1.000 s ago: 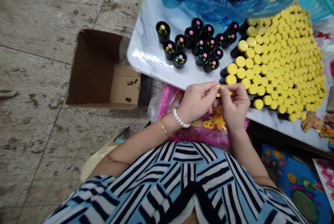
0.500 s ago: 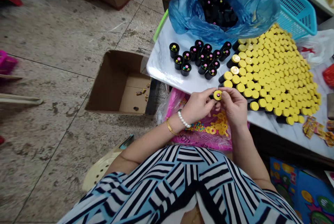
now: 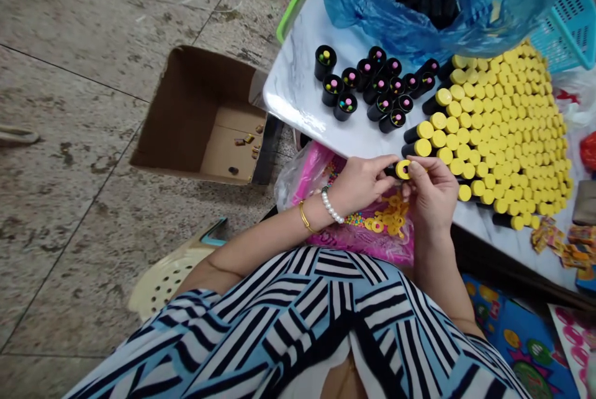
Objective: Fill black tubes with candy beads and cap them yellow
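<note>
Yellow-capped black tubes (image 3: 484, 138), marble tabletop (image 3: 298, 85), stone floor (image 3: 69, 213)

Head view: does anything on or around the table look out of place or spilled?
The rows of yellow-capped tubes look orderly. Only loose litter stands out: small loose pieces scattered on the bottom of the cardboard box on the floor, and crumpled colourful wrappers strewn at the marble table's edge.

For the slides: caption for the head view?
Left hand and right hand hold a yellow-capped black tube above a marble table.

Cardboard box (image 3: 189, 98), blue plastic bag (image 3: 367, 8), teal basket (image 3: 565, 30)
</note>
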Action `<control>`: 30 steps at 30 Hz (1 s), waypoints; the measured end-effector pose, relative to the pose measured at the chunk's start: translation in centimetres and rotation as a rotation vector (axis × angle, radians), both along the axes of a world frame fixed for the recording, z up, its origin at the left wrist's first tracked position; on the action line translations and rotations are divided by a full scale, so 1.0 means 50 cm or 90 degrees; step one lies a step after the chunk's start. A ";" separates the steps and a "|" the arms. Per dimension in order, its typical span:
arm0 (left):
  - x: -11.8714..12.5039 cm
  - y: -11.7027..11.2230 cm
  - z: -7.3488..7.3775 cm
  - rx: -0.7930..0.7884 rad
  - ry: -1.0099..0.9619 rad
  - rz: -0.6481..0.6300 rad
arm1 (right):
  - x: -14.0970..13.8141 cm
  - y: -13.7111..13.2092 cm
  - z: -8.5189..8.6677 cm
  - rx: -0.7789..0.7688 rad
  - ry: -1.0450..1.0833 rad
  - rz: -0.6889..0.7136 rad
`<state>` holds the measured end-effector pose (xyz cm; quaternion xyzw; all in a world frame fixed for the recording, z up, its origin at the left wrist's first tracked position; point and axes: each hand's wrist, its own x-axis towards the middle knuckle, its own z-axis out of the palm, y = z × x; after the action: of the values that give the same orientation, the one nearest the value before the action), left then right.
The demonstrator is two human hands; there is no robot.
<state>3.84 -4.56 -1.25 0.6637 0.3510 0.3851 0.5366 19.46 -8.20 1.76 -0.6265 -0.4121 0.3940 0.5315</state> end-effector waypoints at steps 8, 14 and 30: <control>0.000 0.000 -0.010 -0.001 -0.015 0.010 | -0.010 -0.005 0.005 0.005 -0.045 0.000; 0.003 0.000 0.016 -0.162 -0.099 -0.058 | -0.013 -0.012 0.012 -0.031 -0.073 0.015; 0.031 0.017 0.030 -0.427 -0.159 -0.081 | 0.015 -0.016 -0.013 -0.058 0.075 0.015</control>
<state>5.38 -3.69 0.25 0.4193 0.3476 0.2926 0.7860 20.23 -8.98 1.11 -0.6210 -0.3690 0.4547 0.5211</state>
